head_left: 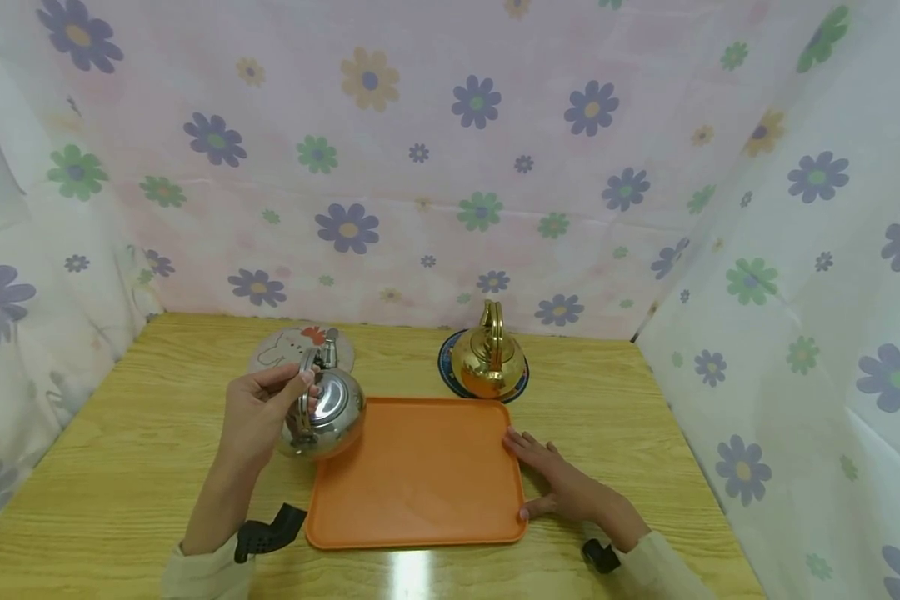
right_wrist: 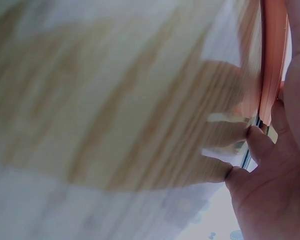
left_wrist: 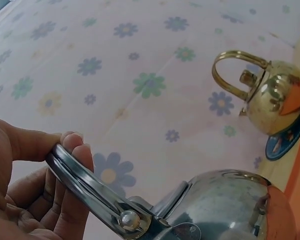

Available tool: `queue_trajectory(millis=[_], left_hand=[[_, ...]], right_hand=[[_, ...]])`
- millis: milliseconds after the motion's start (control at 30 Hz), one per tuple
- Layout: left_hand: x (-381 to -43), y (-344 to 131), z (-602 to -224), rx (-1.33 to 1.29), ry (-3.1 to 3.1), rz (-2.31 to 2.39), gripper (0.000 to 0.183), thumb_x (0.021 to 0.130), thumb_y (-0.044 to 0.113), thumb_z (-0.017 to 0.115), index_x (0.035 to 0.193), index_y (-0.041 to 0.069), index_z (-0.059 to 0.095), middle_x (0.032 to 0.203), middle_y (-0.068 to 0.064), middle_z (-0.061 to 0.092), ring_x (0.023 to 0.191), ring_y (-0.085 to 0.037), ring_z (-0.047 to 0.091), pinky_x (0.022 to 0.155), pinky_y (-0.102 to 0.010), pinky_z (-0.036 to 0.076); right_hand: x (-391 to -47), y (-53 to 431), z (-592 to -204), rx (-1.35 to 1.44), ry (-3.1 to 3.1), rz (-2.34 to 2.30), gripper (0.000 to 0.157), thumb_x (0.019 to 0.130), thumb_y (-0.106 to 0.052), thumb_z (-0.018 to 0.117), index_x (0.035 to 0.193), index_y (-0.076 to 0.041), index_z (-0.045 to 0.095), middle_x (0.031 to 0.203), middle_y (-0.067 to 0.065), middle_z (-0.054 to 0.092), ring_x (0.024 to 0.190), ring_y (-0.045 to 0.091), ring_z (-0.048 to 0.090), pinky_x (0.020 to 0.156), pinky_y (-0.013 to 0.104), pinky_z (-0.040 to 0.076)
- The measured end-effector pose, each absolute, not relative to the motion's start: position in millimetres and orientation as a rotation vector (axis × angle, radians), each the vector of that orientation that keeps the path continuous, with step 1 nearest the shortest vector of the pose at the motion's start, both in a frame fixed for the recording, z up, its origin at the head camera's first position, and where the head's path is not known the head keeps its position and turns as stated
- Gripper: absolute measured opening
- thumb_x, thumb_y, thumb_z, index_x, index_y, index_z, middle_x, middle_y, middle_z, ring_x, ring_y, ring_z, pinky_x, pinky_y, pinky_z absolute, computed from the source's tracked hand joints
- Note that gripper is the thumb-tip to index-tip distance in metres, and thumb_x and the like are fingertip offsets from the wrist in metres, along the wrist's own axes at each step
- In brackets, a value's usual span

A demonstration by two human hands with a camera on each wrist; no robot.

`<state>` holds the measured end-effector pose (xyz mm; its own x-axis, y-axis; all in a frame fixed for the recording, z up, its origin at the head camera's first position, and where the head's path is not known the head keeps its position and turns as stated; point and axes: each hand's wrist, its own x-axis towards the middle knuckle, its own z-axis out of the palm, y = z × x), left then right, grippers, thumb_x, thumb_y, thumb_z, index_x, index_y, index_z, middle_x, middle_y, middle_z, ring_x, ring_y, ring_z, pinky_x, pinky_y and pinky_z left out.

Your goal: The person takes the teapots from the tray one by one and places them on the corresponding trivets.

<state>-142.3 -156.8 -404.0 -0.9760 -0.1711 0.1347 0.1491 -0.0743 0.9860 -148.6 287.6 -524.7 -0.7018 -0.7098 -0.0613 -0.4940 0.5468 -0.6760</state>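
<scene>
My left hand (head_left: 258, 417) grips the handle of a silver teapot (head_left: 333, 421), fingers and thumb curled round the metal loop. In the head view the teapot overlaps the upper left corner of an orange tray (head_left: 420, 475); whether it touches the tray I cannot tell. The left wrist view shows the thumb and fingers pinching the double handle of the teapot (left_wrist: 225, 205). My right hand (head_left: 562, 483) rests at the tray's right edge, fingers spread, with fingertips and thumb touching the rim. A gold teapot (head_left: 487, 362) stands on a blue patterned coaster (head_left: 447, 367) behind the tray.
A round pale mat (head_left: 273, 354) with a cartoon figure and red flower lies at the back left, partly hidden by the silver teapot. Flowered curtains (head_left: 420, 183) enclose the wooden table (head_left: 142, 433) at the back and sides.
</scene>
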Motion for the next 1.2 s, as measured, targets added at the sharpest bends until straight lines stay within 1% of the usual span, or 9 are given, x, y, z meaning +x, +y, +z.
queue_trajectory(millis=[200,367,467,600,667,733,800,1033,1200], left_hand=[[-145.7,-159.1,-404.7,0.004,-1.911,-2.209,0.033,0.097,-0.003,0.062,0.121,-0.025,0.055,0.076,0.004,0.074,0.065,-0.004,0.070,0.064,-0.018,0.059],[-150.4,-163.7,-405.7,0.009,-1.938,-2.189,0.039,0.098,-0.002,0.062,0.126,-0.027,0.051,0.076,0.008,0.073,0.065,-0.003,0.070,0.065,-0.017,0.059],[-153.1,-166.8,-406.2,-0.008,-1.934,-2.192,0.038,0.099,0.000,0.062,0.124,-0.028,0.053,0.075,0.005,0.073,0.064,-0.004,0.069,0.064,-0.017,0.059],[-154.9,-169.8,-405.9,-0.043,-1.885,-2.229,0.022,0.098,0.000,0.064,0.112,-0.016,0.065,0.073,0.001,0.073,0.061,-0.007,0.069,0.060,-0.020,0.059],[-155.5,-171.0,-405.9,-0.049,-1.872,-2.245,0.013,0.097,0.000,0.065,0.107,-0.009,0.068,0.072,0.000,0.073,0.060,-0.008,0.069,0.060,-0.021,0.059],[-156.2,-172.3,-406.2,-0.046,-1.876,-2.246,0.011,0.097,0.001,0.065,0.106,-0.005,0.069,0.072,0.001,0.073,0.060,-0.009,0.069,0.059,-0.021,0.059],[-157.4,-173.7,-406.4,-0.037,-1.890,-2.235,0.013,0.098,0.001,0.065,0.108,-0.006,0.068,0.073,0.001,0.073,0.061,-0.008,0.069,0.060,-0.021,0.059],[-164.9,-180.0,-407.6,-0.020,-1.975,-2.184,0.044,0.100,0.005,0.063,0.127,-0.028,0.050,0.074,0.007,0.072,0.062,-0.005,0.068,0.062,-0.018,0.058],[-170.5,-184.0,-409.4,0.018,-2.014,-2.121,0.045,0.100,0.006,0.064,0.126,-0.028,0.051,0.073,0.009,0.072,0.065,-0.003,0.068,0.063,-0.015,0.056]], right_hand=[[-149.1,287.7,-524.3,-0.983,2.453,-0.929,0.102,0.086,-0.039,0.079,0.162,-0.004,0.021,0.169,0.022,0.013,0.152,0.053,0.009,0.109,0.084,0.006],[-150.5,288.6,-525.1,-0.982,2.458,-0.928,0.102,0.086,-0.039,0.079,0.163,-0.005,0.020,0.169,0.020,0.013,0.152,0.052,0.009,0.109,0.083,0.005],[-151.1,288.9,-525.5,-0.987,2.456,-0.930,0.102,0.086,-0.038,0.079,0.163,-0.005,0.021,0.169,0.020,0.013,0.152,0.051,0.009,0.109,0.084,0.005],[-151.4,288.4,-525.2,-0.992,2.451,-0.938,0.101,0.086,-0.037,0.079,0.163,-0.005,0.021,0.169,0.021,0.013,0.152,0.052,0.009,0.108,0.084,0.005],[-151.3,288.2,-525.0,-0.989,2.451,-0.939,0.101,0.086,-0.037,0.079,0.162,-0.005,0.022,0.169,0.021,0.013,0.152,0.053,0.009,0.108,0.084,0.005],[-151.3,288.1,-524.8,-0.985,2.448,-0.939,0.100,0.087,-0.037,0.079,0.162,-0.005,0.022,0.169,0.021,0.013,0.152,0.053,0.009,0.108,0.084,0.005],[-151.3,288.1,-524.8,-0.985,2.450,-0.935,0.100,0.087,-0.037,0.079,0.162,-0.005,0.022,0.169,0.021,0.013,0.152,0.053,0.009,0.108,0.084,0.005],[-149.8,287.6,-524.7,-0.977,2.451,-0.926,0.100,0.087,-0.037,0.079,0.163,-0.005,0.021,0.169,0.021,0.012,0.152,0.053,0.009,0.108,0.084,0.005],[-148.7,287.3,-525.1,-0.968,2.444,-0.935,0.100,0.087,-0.036,0.078,0.163,-0.005,0.021,0.169,0.020,0.012,0.152,0.052,0.009,0.109,0.084,0.004]])
